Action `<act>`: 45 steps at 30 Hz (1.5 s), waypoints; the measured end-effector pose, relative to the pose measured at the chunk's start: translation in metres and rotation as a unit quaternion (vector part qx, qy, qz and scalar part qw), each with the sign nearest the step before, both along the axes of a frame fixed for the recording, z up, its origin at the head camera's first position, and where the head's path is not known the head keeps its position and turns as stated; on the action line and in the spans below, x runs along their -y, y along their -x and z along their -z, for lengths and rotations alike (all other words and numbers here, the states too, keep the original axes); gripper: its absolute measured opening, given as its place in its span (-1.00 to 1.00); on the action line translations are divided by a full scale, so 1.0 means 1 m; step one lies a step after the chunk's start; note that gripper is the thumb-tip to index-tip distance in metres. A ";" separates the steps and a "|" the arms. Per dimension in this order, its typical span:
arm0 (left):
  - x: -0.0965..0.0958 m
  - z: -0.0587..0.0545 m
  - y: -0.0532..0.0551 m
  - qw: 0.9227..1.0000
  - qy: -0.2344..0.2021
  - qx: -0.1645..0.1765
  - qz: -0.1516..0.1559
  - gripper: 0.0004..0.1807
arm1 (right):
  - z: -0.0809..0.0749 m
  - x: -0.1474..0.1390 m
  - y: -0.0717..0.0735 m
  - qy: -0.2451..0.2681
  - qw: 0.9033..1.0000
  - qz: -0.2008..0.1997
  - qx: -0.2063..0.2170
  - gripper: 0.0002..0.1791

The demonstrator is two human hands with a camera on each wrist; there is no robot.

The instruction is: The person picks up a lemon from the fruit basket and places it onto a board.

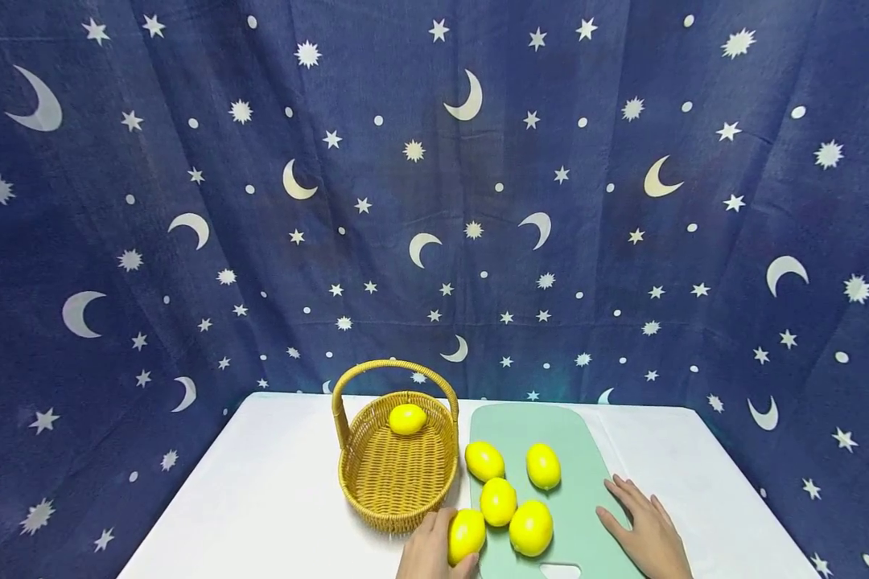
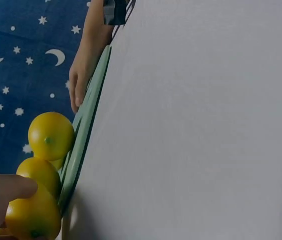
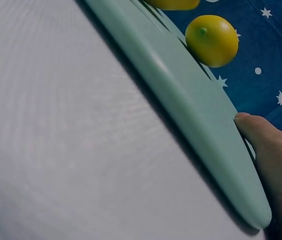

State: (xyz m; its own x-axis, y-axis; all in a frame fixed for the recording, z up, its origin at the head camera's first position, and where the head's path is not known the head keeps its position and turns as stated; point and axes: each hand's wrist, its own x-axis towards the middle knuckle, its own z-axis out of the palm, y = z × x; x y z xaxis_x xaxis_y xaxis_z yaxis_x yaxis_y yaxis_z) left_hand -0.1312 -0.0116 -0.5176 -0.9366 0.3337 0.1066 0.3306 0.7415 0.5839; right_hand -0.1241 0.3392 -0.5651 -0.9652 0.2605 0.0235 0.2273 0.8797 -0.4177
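With fingers on one side and the thumb on the other, my left hand (image 1: pixel 427 548) grips a lemon (image 1: pixel 467 536) at the left edge of the green cutting board (image 1: pixel 586 523). In the left wrist view the thumb lies across that lemon (image 2: pixel 33 215). Several more lemons (image 1: pixel 531 528) lie on the board, right of the held one. My right hand (image 1: pixel 648 531) rests at the board's right edge, fingers spread, holding nothing; its thumb touches the edge in the right wrist view. Another lemon (image 1: pixel 407 419) sits at the back inside the wicker basket (image 1: pixel 398 474).
The basket's tall arched handle (image 1: pixel 394 364) rises over it, left of the board. A white-covered table (image 1: pixel 261 482) lies beneath everything. Behind and on both sides hangs a dark blue curtain (image 1: pixel 376 241) with moons and stars. The board has a cut-out slot (image 1: pixel 560 571) near the front.
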 end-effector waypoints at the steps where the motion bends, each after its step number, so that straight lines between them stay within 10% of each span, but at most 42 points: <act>1: -0.003 0.001 0.000 1.000 -0.002 -0.005 -0.002 -0.37 | 0.000 0.000 0.000 0.000 1.000 0.000 0.001 0.01; 12: -0.034 0.002 0.007 0.999 0.001 -0.048 -0.016 -0.35 | 0.002 0.000 0.000 0.004 1.000 -0.002 -0.004 0.01; 27: -0.035 0.012 0.018 0.993 -0.055 -0.058 0.084 -0.38 | -0.001 0.001 -0.001 0.007 1.000 0.004 -0.007 -0.04; 30: -0.024 0.008 0.015 0.975 -0.085 -0.183 0.095 -0.54 | 0.000 0.001 0.000 0.006 1.000 0.001 -0.006 -0.03; 35: 0.005 -0.024 0.039 0.914 -0.134 -0.381 0.035 -0.68 | -0.001 0.002 0.000 0.004 1.000 -0.001 -0.006 -0.03; 37: 0.018 -0.041 0.061 0.922 -0.141 -0.360 -0.013 -0.68 | -0.001 0.002 0.000 0.005 1.000 0.000 -0.004 -0.04; 40: 0.038 -0.060 0.098 0.959 -0.109 -0.255 -0.052 -0.63 | -0.001 0.001 0.000 0.006 1.000 0.000 0.001 -0.02; 42: 0.049 -0.067 0.122 0.982 -0.065 -0.170 -0.041 -0.56 | 0.000 0.000 0.000 0.007 1.000 0.000 0.003 -0.01; 45: 0.061 -0.068 0.152 0.996 0.009 -0.084 0.012 -0.46 | 0.001 0.001 0.000 0.005 1.000 -0.001 -0.005 -0.02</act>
State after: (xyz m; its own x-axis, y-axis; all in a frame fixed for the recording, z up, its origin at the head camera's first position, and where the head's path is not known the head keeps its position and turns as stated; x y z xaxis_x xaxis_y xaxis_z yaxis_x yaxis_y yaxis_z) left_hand -0.2832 -0.0730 -0.4500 -0.8981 0.3583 0.2549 0.4397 0.7423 0.5056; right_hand -0.1245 0.3382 -0.5663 -0.9653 0.2595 0.0309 0.2217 0.8757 -0.4288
